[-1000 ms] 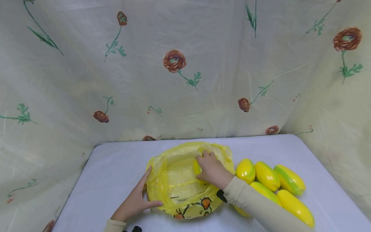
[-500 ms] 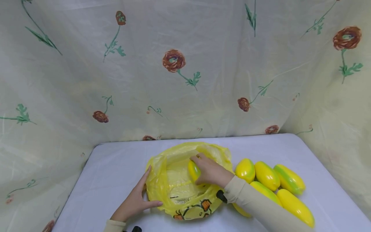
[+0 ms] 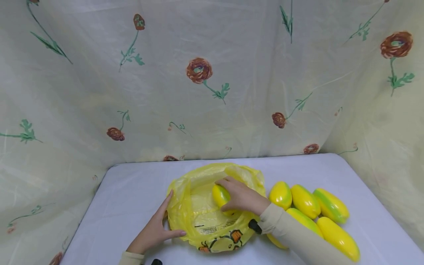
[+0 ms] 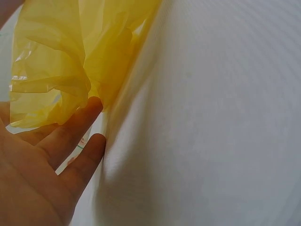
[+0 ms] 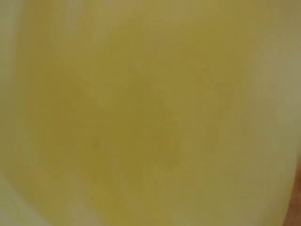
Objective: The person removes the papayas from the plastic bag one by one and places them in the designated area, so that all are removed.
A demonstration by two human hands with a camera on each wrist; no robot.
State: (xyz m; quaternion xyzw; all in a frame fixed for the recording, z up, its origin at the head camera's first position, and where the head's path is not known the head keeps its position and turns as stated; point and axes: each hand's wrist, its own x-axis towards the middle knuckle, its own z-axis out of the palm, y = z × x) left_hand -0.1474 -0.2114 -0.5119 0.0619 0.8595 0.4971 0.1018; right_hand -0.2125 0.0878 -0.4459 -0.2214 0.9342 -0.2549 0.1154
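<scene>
A yellow plastic bag (image 3: pixel 179 209) with a cartoon print on its front lies mouth up on the table. Inside its mouth my right hand (image 3: pixel 240 195) grips a glossy yellow-green mango (image 3: pixel 220 195), thumb on the near side. Bag film fills the right wrist view, so the fingers are hidden there. Against the bag's left side rests my left hand (image 3: pixel 154 227), thumb and fingers spread. The left wrist view shows its fingers (image 4: pixel 70 129) extended along the crumpled film (image 4: pixel 51 61).
Several more yellow-green mangoes (image 3: pixel 305 201) lie close together right of the bag, some partly behind the right sleeve (image 3: pixel 291 235). A white cloth covers the table (image 3: pixel 132 191). A flowered curtain (image 3: pixel 212 121) hangs behind it and at both sides.
My right hand has shifted left inside the bag with the mango, bringing more of the fruit into sight. The left hand has stayed against the bag's side.
</scene>
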